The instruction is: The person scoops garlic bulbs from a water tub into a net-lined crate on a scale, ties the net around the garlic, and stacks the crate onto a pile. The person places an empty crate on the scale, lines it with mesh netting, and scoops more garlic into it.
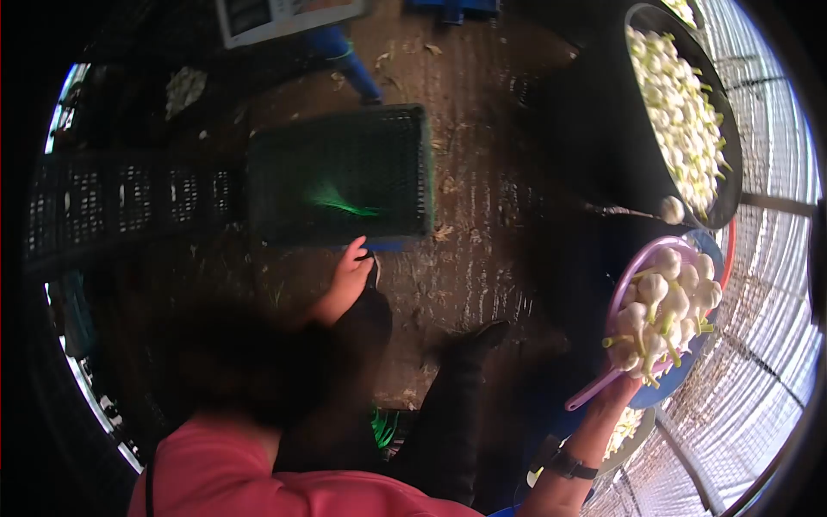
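At the near right, the person's right wrist wears a watch [573, 464], beside a low tub [642, 435] with pale pieces in it. The right hand [618, 392] grips the pink scoop [633, 265] at its near edge, next to the handle, fingers hidden beneath. The scoop is heaped with garlic [668, 297], stems pointing several ways, some bulbs jutting past the right rim. Under it shows a blue tub [650, 395]; whether that shares the weight, I cannot tell.

With so high a heap, the scoop is best kept level, the palm well under the load and the handle clear of the forearm; the right-hand bulbs look readiest to roll off. The left hand could steady the handle.

To the left, the left hand [349, 271] is loosely curled, with nothing visible in its grip, by the near side of a green crate [424, 129]. Far right, a dark tub [732, 172] holds more garlic, with one bulb [672, 209] at its near rim.
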Available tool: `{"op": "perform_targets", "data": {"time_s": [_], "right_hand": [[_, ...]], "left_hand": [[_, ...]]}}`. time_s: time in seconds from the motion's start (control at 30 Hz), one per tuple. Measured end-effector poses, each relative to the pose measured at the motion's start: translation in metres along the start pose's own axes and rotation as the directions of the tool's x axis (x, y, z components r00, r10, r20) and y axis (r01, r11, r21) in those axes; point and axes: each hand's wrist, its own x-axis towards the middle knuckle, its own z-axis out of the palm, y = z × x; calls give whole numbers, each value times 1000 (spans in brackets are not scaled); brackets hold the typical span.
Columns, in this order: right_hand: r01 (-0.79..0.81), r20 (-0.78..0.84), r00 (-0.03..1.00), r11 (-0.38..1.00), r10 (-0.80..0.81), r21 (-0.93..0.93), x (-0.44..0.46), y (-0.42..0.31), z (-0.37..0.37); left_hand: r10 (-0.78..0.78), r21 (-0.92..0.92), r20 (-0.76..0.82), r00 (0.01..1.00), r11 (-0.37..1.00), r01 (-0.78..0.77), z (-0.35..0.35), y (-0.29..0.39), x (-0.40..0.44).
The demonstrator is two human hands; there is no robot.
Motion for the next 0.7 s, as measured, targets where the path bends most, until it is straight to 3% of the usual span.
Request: {"op": "perform_targets", "data": {"time_s": [0.07,0.2,0.27,0.33,0.4,0.43,0.47,0.5,0.53,0.57,0.6,0.67,0.7], "right_hand": [[-76,83,993,995,81,-61,-11,26,24],[-319,349,883,947,314,-44,-26,101,102],[-269,187,933,941,307,-205,-36,149,154],[-310,233,902,921,363,-237,-39,186,209],[-305,302,851,872,430,-383,-44,216,269],[-186,379,872,926,310,-329,-48,240,293],[-51,353,894,844,277,-533,-49,253,308],[338,454,878,473,154,-814,-43,268,313],[518,557,829,314,46,-796,-39,286,316],[633,651,759,240,-3,-736,-36,292,323],[665,674,738,150,18,-732,-36,292,331],[756,757,654,22,8,-654,-36,280,333],[837,837,546,65,-46,-543,-31,271,331]], "left_hand": [[-17,-99,-7,1000,995,16,2,10,11],[-2,-101,-56,998,995,-3,-6,18,36],[-64,-29,-38,997,998,63,-14,18,48],[-96,-74,-10,995,993,95,-24,5,58],[-130,-167,25,991,977,132,-29,8,57],[-60,-292,34,998,954,67,-30,-23,67],[-122,-283,40,992,951,129,-33,-3,58],[-172,-345,45,984,922,177,-37,3,54],[-222,-404,53,974,887,224,-40,3,52],[-221,-402,71,973,886,231,-42,-2,49],[-193,-426,59,979,882,199,-46,-5,46],[-162,-438,49,986,883,167,-51,-7,47],[-183,-456,38,982,872,180,-50,-8,47]]}}
